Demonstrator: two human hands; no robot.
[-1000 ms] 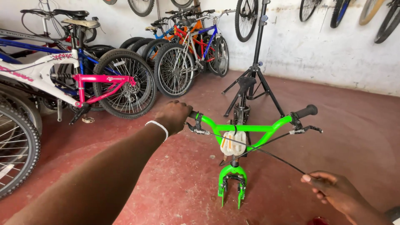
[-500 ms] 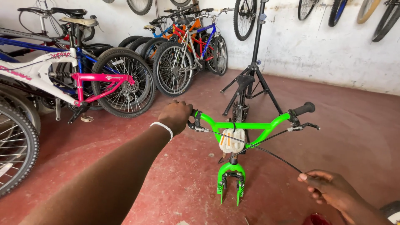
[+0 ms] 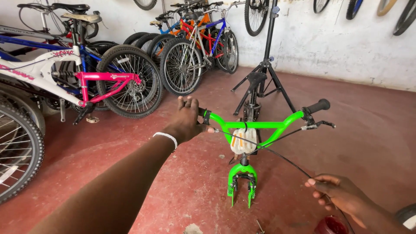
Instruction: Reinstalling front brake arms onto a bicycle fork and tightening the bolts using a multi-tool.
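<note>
On the red concrete floor (image 3: 130, 173), the left hand (image 3: 187, 121) grips the bright green child's handlebar (image 3: 260, 125); the right hand (image 3: 338, 193) pinches its thin black brake cable (image 3: 281, 155). Tugging harder could likely kink the cable or topple the wheel-less fork.

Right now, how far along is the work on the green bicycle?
Done: the front wheel is out of the green fork. In hand: the left hand grips the green handlebar's left end; the right hand pulls a thin black cable. Left: that cable hangs loose; the fork stays empty.
</note>
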